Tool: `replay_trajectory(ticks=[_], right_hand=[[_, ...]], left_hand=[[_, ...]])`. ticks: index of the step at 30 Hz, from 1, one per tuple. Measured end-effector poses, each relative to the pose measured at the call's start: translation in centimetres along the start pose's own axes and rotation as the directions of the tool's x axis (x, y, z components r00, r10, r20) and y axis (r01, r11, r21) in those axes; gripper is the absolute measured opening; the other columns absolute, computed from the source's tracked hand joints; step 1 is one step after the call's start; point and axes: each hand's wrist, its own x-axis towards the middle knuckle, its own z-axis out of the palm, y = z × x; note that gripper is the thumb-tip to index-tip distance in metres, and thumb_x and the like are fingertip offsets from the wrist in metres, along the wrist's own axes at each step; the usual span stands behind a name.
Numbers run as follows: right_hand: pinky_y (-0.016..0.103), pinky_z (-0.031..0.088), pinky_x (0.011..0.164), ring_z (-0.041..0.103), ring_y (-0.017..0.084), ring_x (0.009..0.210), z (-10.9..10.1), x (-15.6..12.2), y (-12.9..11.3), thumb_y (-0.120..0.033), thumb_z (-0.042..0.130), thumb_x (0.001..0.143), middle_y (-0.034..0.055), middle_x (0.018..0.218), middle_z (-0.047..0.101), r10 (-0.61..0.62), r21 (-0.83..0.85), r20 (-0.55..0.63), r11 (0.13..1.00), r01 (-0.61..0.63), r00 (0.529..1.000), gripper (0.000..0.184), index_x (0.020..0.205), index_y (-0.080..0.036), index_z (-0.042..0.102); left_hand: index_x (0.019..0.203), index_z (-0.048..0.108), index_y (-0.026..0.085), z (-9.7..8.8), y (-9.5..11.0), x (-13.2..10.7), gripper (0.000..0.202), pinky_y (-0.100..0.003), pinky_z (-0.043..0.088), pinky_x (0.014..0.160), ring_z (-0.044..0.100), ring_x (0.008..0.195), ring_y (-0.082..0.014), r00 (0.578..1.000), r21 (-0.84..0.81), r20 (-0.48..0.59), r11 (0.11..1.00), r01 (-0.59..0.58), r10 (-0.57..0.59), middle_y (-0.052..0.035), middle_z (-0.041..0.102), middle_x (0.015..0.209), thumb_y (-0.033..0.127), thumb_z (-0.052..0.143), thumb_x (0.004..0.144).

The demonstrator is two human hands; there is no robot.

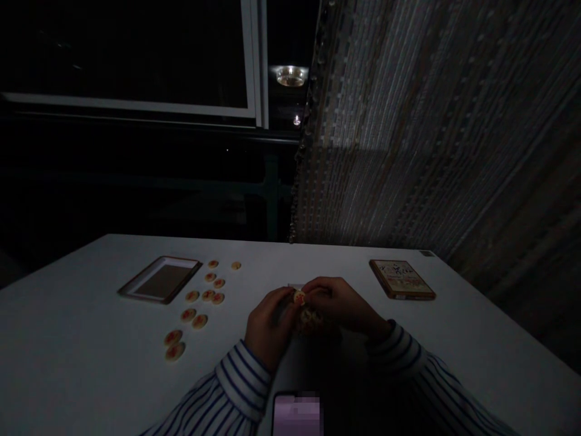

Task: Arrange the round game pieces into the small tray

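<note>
Both hands are brought together at the middle of a white table, in dim light. The left hand is curled, its fingers closed against a small stack of round discs held between the two hands; the right hand is pinched on a single disc at the top of that stack, apparently so that it can be steadied or lifted from the rest. The stack is seen just above the tabletop; whether it rests on the surface cannot be told. To the left, well apart from the hands, loose discs lie flat in a scattered run, face up with red markings. Beyond them an open shallow tray lies empty side up. To the right, a flat printed box lid lies alone. A phone lies at the near edge between the striped sleeves. A curtain hangs behind, beside a dark window. Nothing is found between the hands and the loose discs.
</note>
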Motion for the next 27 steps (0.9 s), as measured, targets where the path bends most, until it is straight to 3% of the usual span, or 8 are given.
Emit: replay_trajectory(ticks=[4, 10, 27], right_hand=[[0.029, 0.048, 0.070, 0.061, 0.017, 0.075, 0.11, -0.01, -0.18, -0.033, 0.060, 0.068, 0.0044, 0.080, 0.066, 0.016, 0.007, 0.016, 1.000, -0.016, 1.000, 0.026, 0.085, -0.014, 0.063], [0.028, 0.047, 0.073, 0.060, 0.017, 0.080, 0.32, -0.07, -0.37, -0.031, 0.059, 0.069, 0.0047, 0.083, 0.066, -0.016, -0.008, 0.026, 1.000, 0.016, 1.000, 0.023, 0.084, -0.014, 0.065], [0.030, 0.047, 0.075, 0.060, 0.018, 0.082, 0.20, 0.05, 0.10, -0.034, 0.056, 0.073, 0.0036, 0.086, 0.067, -0.089, -0.057, 0.103, 0.994, 0.095, 0.991, 0.026, 0.088, -0.016, 0.067]], left_hand=[[0.086, 0.063, 0.018, -0.15, -0.03, 0.28, 0.021, -0.028, 0.050, 0.076, 0.062, 0.081, -0.0155, 0.985, -0.174, 0.011, 0.970, 0.172, -0.173, -0.0042, 0.067, 0.086, 0.031, 0.051, 0.075], [0.079, 0.067, 0.017, 0.06, -0.03, 0.47, 0.022, -0.026, 0.052, 0.069, 0.064, 0.075, -0.0166, 0.920, -0.377, 0.103, 0.841, 0.389, -0.379, -0.0035, 0.070, 0.078, 0.033, 0.058, 0.069], [0.071, 0.068, 0.014, 0.03, 0.05, 0.51, 0.022, -0.023, 0.051, 0.063, 0.063, 0.065, -0.0154, 0.845, -0.521, 0.215, 0.674, 0.523, -0.490, -0.0041, 0.069, 0.069, 0.033, 0.067, 0.059]])
